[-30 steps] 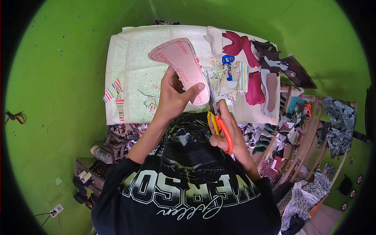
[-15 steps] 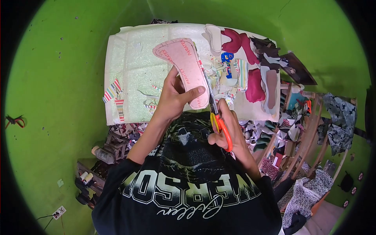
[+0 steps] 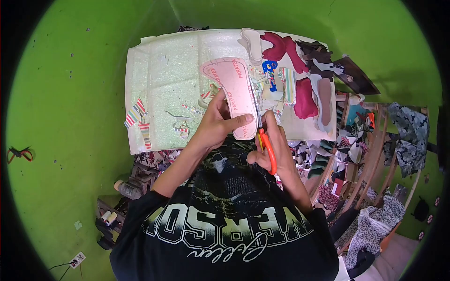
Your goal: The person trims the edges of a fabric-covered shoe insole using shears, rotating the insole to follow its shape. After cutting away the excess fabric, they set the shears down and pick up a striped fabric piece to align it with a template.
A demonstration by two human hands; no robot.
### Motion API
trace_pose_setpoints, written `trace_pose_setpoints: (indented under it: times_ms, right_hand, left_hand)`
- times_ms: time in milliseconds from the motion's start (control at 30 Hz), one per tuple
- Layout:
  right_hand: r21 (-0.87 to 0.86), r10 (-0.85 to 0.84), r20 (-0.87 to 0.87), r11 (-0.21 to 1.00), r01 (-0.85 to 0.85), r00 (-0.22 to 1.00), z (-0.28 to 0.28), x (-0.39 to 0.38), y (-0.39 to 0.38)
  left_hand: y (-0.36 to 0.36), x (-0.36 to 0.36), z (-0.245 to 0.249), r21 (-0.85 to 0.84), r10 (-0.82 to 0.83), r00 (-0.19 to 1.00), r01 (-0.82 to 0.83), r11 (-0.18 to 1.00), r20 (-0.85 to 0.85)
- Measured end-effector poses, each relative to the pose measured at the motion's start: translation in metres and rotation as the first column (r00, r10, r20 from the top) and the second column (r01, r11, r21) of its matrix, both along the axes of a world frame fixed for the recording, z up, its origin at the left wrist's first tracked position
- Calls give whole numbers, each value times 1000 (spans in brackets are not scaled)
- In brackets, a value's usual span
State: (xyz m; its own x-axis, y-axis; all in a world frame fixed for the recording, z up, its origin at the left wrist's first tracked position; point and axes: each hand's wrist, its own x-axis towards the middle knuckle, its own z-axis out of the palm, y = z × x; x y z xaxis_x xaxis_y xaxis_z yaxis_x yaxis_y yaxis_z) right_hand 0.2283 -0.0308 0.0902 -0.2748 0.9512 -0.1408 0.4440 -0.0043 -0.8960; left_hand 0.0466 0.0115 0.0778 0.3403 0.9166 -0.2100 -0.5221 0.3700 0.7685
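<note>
My left hand (image 3: 216, 122) is closed on the lower part of a curved pink piece (image 3: 236, 91) printed with red "PARATEX" lettering, thumb on top and fingers beneath. Dashed lines run along the edge of this piece. Closed around the handles of a pair of scissors (image 3: 270, 157), orange and yellow, is my right hand (image 3: 277, 143). The narrow blades lie along the right edge of the pink piece. Striped fabric scraps (image 3: 206, 97) stick out behind my left fingers.
A pale table (image 3: 161, 70) stands ahead, with maroon pieces (image 3: 305, 98), a striped piece (image 3: 288, 86) and white insole-shaped pieces (image 3: 253, 46) on its right. Striped scraps (image 3: 144, 133) lie at left. A wooden rack (image 3: 372, 161) with cloth is at right.
The pink piece and my left hand have shifted right and toward me. The scissors have moved slightly with them, and less blade shows. Striped scraps now show behind my left fingers.
</note>
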Motion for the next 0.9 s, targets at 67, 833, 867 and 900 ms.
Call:
trace_pose_setpoints:
  times_ms: [67, 833, 867, 900]
  right_hand:
    - [-26, -22, -3, 999, 22, 1000, 1, -1, 0]
    - [-107, -346, -495, 935, 339, 797, 1, -45, -12]
    - [-115, -341, -484, 938, 327, 806, 0, -46, -13]
    - [-123, -336, -472, 941, 316, 815, 0, -48, -15]
  left_hand:
    - [-1, 0, 0, -14, -11, 1000, 11, 1000, 4]
    - [4, -7, -13, 47, 383, 914, -380, 924, -136]
    - [6, -7, -8, 80, 415, 902, -408, 910, -122]
    - [6, -5, -9, 80, 419, 899, -412, 908, -123]
